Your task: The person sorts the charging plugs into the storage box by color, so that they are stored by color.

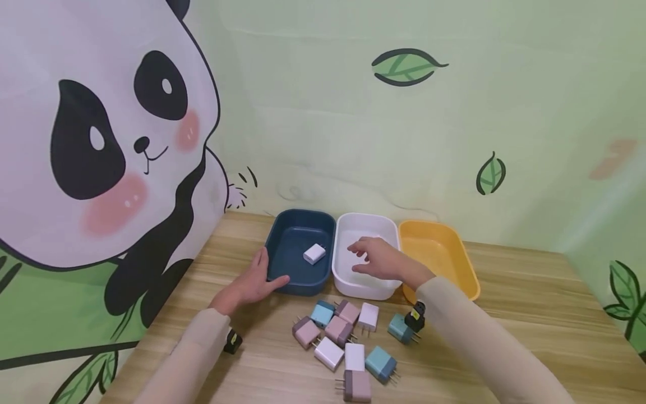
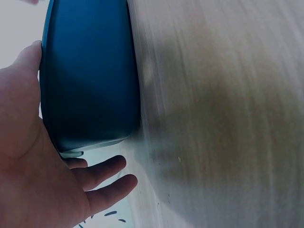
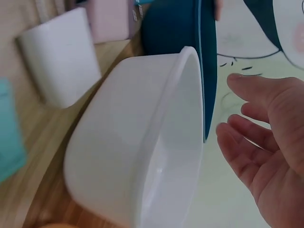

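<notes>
My left hand (image 1: 254, 280) rests against the left side and front corner of the dark blue bin (image 1: 298, 289), thumb along its rim and fingers spread. A white plug adapter (image 1: 314, 254) lies inside that bin. Above the white bin (image 1: 367, 289) hovers my right hand (image 1: 375, 258), its fingers loosely bent with nothing between them. In the right wrist view the right hand (image 3: 266, 128) shows apart from the white bin's rim. In front of the bins lies a loose group of pink, white and teal plug adapters, among them a pink one (image 1: 339, 330) and a teal one (image 1: 381, 363).
To the right of the white bin stands a yellow bin (image 1: 461, 252), partly behind my right forearm. All three bins stand side by side on the wooden table (image 1: 530, 303), close to the printed wall (image 1: 323, 112). A teal adapter (image 1: 400, 327) lies near my right wrist.
</notes>
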Motion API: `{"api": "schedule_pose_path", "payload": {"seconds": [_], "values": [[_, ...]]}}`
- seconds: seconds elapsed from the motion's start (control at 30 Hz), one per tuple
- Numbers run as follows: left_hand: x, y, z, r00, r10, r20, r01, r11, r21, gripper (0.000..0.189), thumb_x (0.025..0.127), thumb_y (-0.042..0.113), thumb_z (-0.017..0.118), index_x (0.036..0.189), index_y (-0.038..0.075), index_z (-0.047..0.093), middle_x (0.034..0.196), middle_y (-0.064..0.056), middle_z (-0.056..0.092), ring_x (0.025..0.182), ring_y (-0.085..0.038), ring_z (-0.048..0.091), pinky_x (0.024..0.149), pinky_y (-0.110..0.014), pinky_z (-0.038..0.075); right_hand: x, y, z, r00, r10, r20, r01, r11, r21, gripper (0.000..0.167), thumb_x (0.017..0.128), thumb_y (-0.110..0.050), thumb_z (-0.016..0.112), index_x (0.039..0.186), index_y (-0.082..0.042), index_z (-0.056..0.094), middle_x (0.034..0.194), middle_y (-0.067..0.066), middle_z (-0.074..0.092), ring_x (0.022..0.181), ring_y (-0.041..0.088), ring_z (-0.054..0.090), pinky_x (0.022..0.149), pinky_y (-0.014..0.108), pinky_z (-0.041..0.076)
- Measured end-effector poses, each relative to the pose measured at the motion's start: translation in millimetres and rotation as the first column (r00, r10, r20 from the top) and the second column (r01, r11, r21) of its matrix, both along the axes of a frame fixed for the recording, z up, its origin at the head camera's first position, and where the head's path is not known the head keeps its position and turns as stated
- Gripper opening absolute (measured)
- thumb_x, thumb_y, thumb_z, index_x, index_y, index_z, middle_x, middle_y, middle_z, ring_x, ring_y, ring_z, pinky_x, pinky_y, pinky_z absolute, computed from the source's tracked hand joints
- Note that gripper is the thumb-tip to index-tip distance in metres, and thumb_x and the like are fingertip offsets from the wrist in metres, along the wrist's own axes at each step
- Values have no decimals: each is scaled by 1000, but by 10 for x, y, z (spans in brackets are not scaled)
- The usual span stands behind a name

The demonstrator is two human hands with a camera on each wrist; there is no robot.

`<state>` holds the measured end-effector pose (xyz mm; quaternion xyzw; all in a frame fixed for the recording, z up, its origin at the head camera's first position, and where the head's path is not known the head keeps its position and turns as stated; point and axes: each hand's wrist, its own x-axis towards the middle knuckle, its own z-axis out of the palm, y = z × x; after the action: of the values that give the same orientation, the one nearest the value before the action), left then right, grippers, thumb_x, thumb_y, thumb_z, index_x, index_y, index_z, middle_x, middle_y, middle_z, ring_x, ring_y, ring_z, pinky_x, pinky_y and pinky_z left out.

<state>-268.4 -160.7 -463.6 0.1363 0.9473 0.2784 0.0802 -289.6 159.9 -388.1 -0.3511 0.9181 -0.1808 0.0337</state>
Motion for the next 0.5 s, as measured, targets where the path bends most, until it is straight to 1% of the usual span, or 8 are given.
{"api": "schedule_pose_path", "payload": {"seconds": [0.1,0.17,0.27,0.33,0.4,0.5], "values": [[3,-6,5,1000,2,5,-2,1000,0,108,88,61,52,145,-11,-6,152,-30,-4,139,-41,8,110,-51,19,144,78,31,1000,20,1,-20,1000,21,40,86,-19,71,120,-1,61,111,11,63,98,24,60,82,32,51],[-2,-10,-5,1000,1,4,-1,1000,-4,108,88,61,51,145,-11,-5,152,-30,-4,139,-41,8,110,-51,19,228,125,46,999,35,12,-35,999,30,40,85,-18,71,120,-1,61,110,12,63,97,25,60,81,32,52],[-4,-11,-11,1000,0,8,0,1000,-3,109,87,63,51,145,-10,-6,152,-29,-5,140,-41,8,110,-51,18,345,187,49,999,25,39,-27,998,57,41,85,-19,72,121,-3,61,110,10,62,97,26,61,81,32,52],[-3,-10,-12,1000,-2,6,2,1000,-1,111,87,65,50,145,-11,-6,152,-30,-4,139,-42,9,109,-52,19,408,222,29,999,14,52,-18,997,76,41,85,-20,71,122,-5,61,111,9,62,97,25,61,81,33,52],[0,-6,-7,1000,-2,6,2,1000,3,110,87,63,51,145,-11,-6,152,-30,-4,139,-43,9,109,-52,19,468,253,1,998,0,60,-6,995,95,41,85,-23,71,122,-7,62,113,7,62,98,23,60,82,33,51],[-3,2,-10,1000,-3,0,3,1000,5,106,89,58,52,145,-11,-5,152,-30,-4,139,-43,9,109,-53,19,547,304,-48,998,13,57,-19,994,109,39,85,-23,71,120,-7,63,111,5,63,95,18,60,81,32,51]]}}
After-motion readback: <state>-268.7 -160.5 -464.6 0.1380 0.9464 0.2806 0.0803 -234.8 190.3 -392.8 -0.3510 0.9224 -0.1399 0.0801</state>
